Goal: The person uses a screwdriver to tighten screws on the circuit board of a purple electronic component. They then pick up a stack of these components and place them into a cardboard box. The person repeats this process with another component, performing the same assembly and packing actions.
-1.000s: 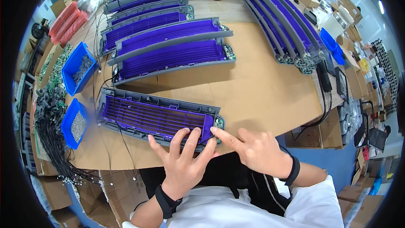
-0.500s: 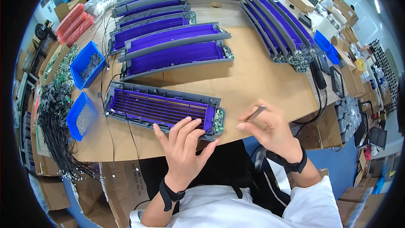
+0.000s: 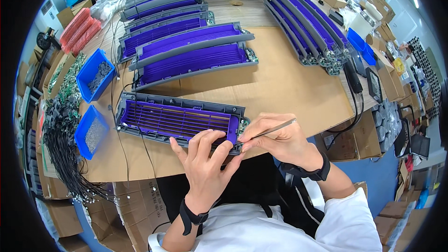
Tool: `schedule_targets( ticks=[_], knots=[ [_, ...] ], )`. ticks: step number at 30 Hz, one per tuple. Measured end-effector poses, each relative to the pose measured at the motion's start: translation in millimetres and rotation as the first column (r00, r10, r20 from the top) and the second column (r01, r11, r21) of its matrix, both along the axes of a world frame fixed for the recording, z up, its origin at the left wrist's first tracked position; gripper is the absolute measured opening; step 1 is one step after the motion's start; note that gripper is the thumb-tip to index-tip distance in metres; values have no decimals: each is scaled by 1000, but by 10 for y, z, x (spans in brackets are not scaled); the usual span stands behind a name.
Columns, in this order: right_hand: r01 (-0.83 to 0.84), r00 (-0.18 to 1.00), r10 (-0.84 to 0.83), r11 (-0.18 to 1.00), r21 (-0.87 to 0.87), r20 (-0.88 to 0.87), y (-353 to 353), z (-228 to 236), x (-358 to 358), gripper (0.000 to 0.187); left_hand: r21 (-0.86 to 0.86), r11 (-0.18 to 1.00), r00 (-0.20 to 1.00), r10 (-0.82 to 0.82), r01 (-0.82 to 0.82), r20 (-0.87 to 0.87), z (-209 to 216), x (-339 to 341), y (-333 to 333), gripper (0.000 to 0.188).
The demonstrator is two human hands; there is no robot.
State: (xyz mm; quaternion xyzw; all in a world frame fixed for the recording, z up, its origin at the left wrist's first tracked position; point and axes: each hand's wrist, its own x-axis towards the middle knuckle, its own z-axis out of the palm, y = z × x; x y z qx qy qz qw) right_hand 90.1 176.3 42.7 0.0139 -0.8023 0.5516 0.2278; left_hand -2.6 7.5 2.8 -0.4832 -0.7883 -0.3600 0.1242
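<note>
A grey-and-purple slatted plastic panel (image 3: 182, 117) lies flat on the cardboard sheet in front of me. A small green circuit board (image 3: 243, 125) sits at its right end, partly covered by my fingers. My left hand (image 3: 204, 158) holds the panel's near edge, its fingers over the rim and its thumb beside the board end. With closed fingertips, my right hand (image 3: 280, 140) grips thin metal tweezers (image 3: 276, 128) at the panel's right end. Their tip is hidden behind my fingers.
More purple-and-grey panels (image 3: 193, 60) stand behind, with another row (image 3: 305, 28) at far right. Two blue bins of small parts (image 3: 96, 75) and a bundle of black cables (image 3: 60, 144) are at left. Loose thin cables (image 3: 143, 149) hang over the table's near edge.
My right hand has moved left with the tweezers, from beside the panel to its board end. My left hand stays on the panel, its thumb now close to the right fingertips.
</note>
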Motion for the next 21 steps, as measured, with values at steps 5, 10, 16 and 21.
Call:
schedule_targets(
  ticks=[5, 10, 16, 21],
  knots=[
    [11, 999, -9, 997, 75, -30, 27, -21, -65, 4, -41, 999, 999, -28, 30, 28, 47, -4, -16, 25],
    [-17, 999, 13, 996, 93, 46, 40, 48, -190, 6, -65, 997, 999, -39, 40, 21, 72, -19, -25, 29],
    [-38, 998, 31, 993, 112, 58, 51, -16, -231, 6, -79, 996, 999, -36, 39, 36, 86, -32, -12, 23],
    [-40, 999, 37, 993, 109, 32, 50, -15, -272, 6, -82, 995, 999, -52, 51, -1, 89, -59, -12, 22]
  ],
)
